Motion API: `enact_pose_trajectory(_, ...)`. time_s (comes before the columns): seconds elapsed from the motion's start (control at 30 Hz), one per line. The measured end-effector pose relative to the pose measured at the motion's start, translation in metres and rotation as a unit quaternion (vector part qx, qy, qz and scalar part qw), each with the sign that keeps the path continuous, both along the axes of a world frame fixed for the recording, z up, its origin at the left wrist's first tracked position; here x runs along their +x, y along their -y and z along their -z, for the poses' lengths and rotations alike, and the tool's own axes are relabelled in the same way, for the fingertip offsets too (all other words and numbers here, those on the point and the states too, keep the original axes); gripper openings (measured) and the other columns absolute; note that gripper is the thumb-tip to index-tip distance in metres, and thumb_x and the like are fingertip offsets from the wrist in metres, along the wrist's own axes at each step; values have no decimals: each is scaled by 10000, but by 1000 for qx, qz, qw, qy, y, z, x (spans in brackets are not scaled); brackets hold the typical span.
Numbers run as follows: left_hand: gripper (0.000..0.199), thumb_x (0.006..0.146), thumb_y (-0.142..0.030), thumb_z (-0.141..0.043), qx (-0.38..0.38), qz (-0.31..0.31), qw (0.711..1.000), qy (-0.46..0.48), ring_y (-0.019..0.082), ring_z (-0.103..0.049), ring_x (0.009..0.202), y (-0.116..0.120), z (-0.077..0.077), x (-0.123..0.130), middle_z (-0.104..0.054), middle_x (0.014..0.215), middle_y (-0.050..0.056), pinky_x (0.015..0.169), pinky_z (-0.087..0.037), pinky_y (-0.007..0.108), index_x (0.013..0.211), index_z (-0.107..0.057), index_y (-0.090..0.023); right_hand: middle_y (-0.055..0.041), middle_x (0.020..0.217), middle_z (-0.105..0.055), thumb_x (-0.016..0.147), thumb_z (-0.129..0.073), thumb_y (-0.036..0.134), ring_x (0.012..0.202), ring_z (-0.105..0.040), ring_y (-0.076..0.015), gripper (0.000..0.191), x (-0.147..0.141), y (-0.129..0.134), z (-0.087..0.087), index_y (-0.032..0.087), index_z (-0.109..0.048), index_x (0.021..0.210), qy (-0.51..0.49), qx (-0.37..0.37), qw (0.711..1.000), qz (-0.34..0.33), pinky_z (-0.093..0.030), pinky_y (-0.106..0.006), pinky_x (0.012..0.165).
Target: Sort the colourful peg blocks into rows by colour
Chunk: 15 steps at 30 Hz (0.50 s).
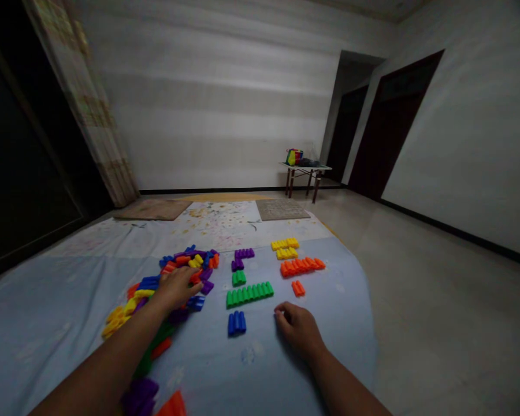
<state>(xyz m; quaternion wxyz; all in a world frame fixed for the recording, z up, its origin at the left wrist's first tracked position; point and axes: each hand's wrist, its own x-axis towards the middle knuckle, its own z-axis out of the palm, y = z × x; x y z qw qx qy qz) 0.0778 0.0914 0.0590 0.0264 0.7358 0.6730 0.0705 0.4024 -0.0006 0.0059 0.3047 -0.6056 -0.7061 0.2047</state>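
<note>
My left hand [178, 287] reaches into a heap of coloured plastic blocks, its thumb and forefinger closed about an orange block [195, 278]. On the cloth to the right rests my right hand [299, 327], fingers curled in, with nothing visible in them. Between the hands stand blocks grouped by colour: a blue group [237, 323], a long green row [249, 294], a short green group [238, 278] and purple blocks [244, 253]. Farther right are yellow rows [285, 245], a long orange row [302, 266] and a small orange pair [299, 288].
A pale blue flowered cloth [208, 370] covers the table. Loose purple blocks [141, 397] and an orange block [173, 404] lie at the near edge. Two mats, a brown one [156, 209] and a grey one [282, 209], lie at the far end. A small side table [305, 168] stands beyond.
</note>
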Motion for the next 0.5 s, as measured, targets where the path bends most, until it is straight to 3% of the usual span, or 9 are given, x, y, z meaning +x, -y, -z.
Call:
enact_pose_trajectory(0.1,498,732,-438,-496,-25,8,1000,-2,320,-487,1142,-9,8,-8,-549,1238,132,913,-365,460,1161,-565,-195,-6,669,-659,819,-443,309,613,-577,-121,238,-1,-1,0,213,-660,841,13,6,1000,11,-344,-218,594)
enact_pose_trajectory(0.27,454,735,-387,-494,-28,23,999,18,293,-519,1112,-20,16,-16,-555,1226,139,864,-415,389,1126,-570,-169,-5,698,-673,806,-463,286,629,-581,-114,221,-2,-3,-1,220,-669,851,14,13,1000,18,-355,-212,609)
enact_pose_trajectory(0.5,289,767,-305,-490,-39,-9,999,26,217,-571,1039,-29,20,-20,-620,1169,51,815,-415,313,1039,-562,-239,-12,705,-676,787,-469,254,623,-580,-106,232,13,-12,-7,187,-680,856,-64,-33,997,-12,-384,-189,581)
